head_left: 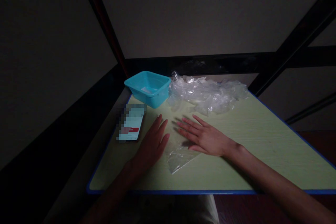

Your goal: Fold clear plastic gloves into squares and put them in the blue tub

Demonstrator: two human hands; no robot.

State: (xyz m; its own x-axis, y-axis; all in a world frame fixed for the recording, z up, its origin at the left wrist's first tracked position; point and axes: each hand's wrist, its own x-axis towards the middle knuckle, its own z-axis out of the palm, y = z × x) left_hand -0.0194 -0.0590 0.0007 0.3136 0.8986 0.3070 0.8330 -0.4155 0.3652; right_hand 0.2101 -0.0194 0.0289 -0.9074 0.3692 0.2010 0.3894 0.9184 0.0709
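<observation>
A clear plastic bag point(177, 159) lies flat near the middle of the table, partly hidden by my right hand point(203, 136). That hand is over the bag with its fingers spread and pointing left; whether the palm presses on it I cannot tell. My left hand point(154, 140) rests at the bag's left side, fingers stretched forward and thumb apart, holding nothing. Behind the hands lies a crumpled heap of clear plastic bags point(210, 94). Left of that heap stands a turquoise plastic basket point(160, 96) with something pale and small inside.
A phone point(133, 122) with a lit, partly blurred screen lies left of my left hand. The light-coloured table point(262, 147) has a blue edge. Walls with dark beams point(199, 63) close in behind the table and at its left.
</observation>
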